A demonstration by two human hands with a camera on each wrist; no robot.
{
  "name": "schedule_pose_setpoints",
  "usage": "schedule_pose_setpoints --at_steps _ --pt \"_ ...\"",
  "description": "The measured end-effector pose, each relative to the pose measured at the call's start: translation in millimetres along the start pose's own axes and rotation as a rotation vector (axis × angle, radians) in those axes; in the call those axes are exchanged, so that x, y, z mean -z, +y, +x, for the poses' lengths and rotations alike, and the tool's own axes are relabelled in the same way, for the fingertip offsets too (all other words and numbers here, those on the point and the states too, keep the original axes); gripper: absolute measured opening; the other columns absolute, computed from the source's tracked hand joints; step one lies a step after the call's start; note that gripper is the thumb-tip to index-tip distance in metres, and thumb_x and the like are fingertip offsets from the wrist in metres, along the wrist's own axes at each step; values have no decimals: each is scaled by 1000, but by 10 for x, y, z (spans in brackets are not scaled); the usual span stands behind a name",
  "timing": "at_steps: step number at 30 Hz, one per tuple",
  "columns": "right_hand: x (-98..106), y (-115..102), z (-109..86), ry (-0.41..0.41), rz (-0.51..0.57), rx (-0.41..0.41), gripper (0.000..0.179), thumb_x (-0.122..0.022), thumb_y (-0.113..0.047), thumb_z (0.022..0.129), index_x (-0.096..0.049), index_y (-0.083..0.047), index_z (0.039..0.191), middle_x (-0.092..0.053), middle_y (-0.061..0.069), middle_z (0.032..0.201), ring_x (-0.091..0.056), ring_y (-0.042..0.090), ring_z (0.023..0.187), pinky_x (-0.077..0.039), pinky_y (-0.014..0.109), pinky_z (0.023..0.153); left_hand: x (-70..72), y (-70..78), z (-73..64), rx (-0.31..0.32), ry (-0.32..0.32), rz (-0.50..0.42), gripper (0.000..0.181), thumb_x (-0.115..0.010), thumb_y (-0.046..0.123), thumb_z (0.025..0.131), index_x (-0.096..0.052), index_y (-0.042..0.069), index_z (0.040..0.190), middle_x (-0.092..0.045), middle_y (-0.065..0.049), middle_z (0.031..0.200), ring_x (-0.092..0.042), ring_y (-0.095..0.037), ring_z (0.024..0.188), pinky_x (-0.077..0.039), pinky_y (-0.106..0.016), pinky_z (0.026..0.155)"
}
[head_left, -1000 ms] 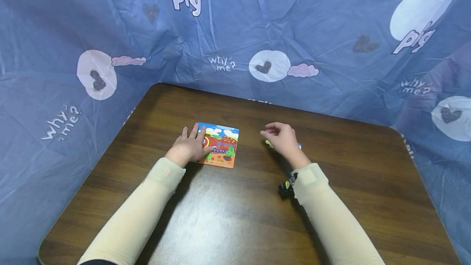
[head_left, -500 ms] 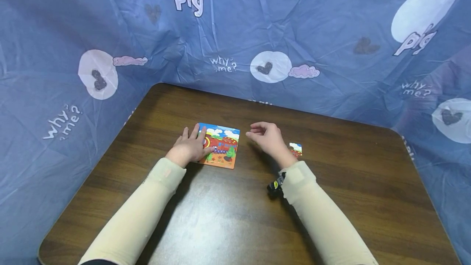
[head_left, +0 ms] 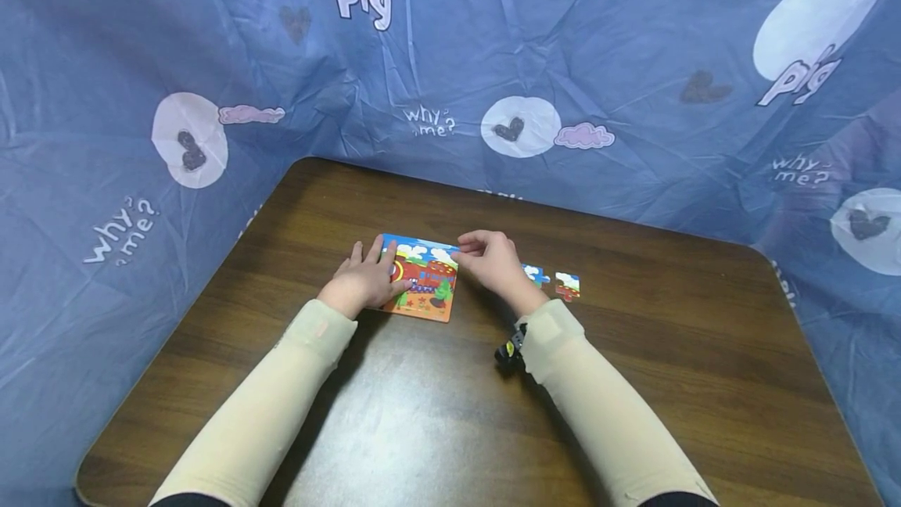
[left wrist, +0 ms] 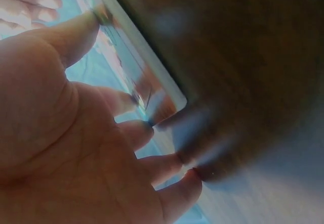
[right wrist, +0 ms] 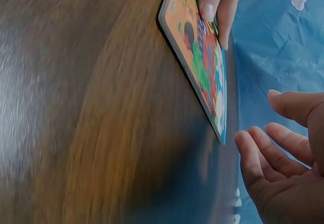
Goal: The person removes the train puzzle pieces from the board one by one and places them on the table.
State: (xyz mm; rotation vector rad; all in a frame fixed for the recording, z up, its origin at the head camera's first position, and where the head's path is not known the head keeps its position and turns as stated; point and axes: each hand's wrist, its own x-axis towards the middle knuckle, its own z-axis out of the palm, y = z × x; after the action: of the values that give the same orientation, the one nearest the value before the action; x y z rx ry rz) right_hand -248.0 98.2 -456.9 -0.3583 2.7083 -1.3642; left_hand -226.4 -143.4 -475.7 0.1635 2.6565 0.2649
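A square jigsaw board (head_left: pixel 422 303) with a printed train, clouds and a green tree lies flat on the table. My left hand (head_left: pixel 355 284) rests spread over its left side, fingertips touching the board in the left wrist view. Beside the upper right corner of the board hovers my right hand (head_left: pixel 496 264). In the right wrist view its thumb and fingers are loosely bent and apart, with nothing between them. Two small jigsaw pieces lie right of that hand: a blue-and-white piece (head_left: pixel 535 274), partly hidden by the hand, and a piece with sky and red (head_left: pixel 567 285).
The brown wooden table (head_left: pixel 394 413) has rounded corners. A blue printed cloth (head_left: pixel 450 45) hangs behind its far edge and along the sides. A small black device (head_left: pixel 508 354) is strapped at my right wrist.
My right hand has moved left from the loose pieces to the board's right edge, uncovering the two pieces. The left hand and the board have stayed in place.
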Motion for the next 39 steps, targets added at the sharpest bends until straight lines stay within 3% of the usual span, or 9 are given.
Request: schedule_pose_setpoints --at_steps 8,15,21,33,39 --pt "-117 -103 24 -33 -12 0 33 -79 -17 92 -73 1 119 -73 6 102 -69 19 93 -55 36 83 30 -32 -30 -33 11 -1 91 -43 62 102 -5 7 164 5 -21 168 1 -51 149 -14 -61 116" --pt "-190 -182 41 -70 0 8 34 -80 -17 91 -73 1 119 -72 5 102 -67 19 94 -54 36 83 144 -63 -199 -89 9 -55 93 -50 56 103 -3 1 162 5 -26 166 2 -51 148 -12 -59 117" --pt "-272 -205 75 -87 -7 22 33 -81 -16 90 -73 1 118 -72 6 101 -67 19 94 -54 36 84 146 -158 -236 -72 11 -104 99 -55 59 100 -2 4 163 5 -27 166 8 -53 147 -7 -62 117" --pt "-500 -316 190 -161 -114 41 35 -80 -19 90 -74 -1 119 -72 10 110 -65 21 101 -52 36 88 31 -347 -12 -38 6 -130 105 -52 70 95 0 11 164 8 -24 166 13 -52 146 -2 -64 116" --pt "-631 -383 245 -193 -199 14 36 -80 -24 91 -73 -3 120 -71 10 116 -64 22 108 -51 37 93 43 -344 -27 -23 16 -106 101 -48 71 96 -3 11 165 4 -25 166 11 -53 146 -2 -63 116"
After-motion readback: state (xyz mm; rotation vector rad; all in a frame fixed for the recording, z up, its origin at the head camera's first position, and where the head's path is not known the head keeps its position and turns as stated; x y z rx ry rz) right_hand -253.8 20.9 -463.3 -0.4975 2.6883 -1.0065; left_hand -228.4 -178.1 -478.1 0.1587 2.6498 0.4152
